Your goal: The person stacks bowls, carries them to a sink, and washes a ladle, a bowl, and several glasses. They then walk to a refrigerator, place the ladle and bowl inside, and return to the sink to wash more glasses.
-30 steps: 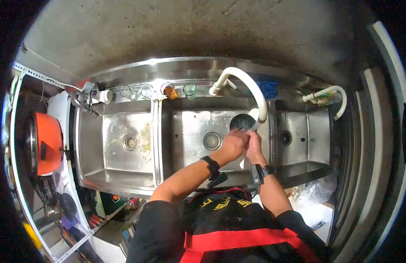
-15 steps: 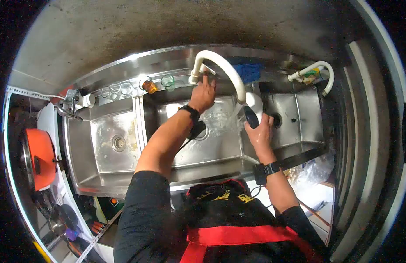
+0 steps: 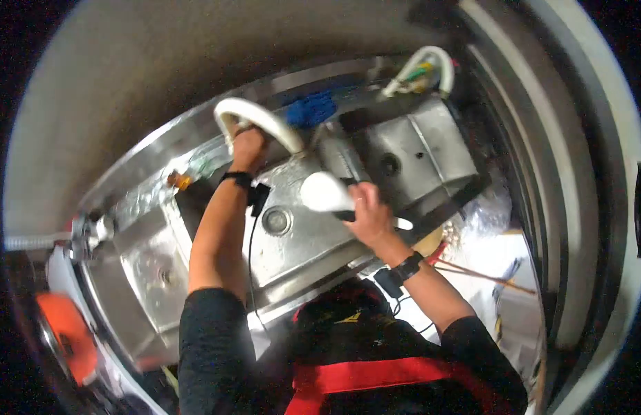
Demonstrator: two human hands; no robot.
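Plainly steel, the sink is the largest thing, its metal streaked with glare. At its back bends the tap, a smooth white tube; the left hand is at its base, fingers curled, though whether they grip anything cannot be told past the curve. Over the middle basin, the white utensil shows a broad, rounded head and a narrow handle end, the right hand closed round its blurred, covered middle. Something dark beside it stays unclear.
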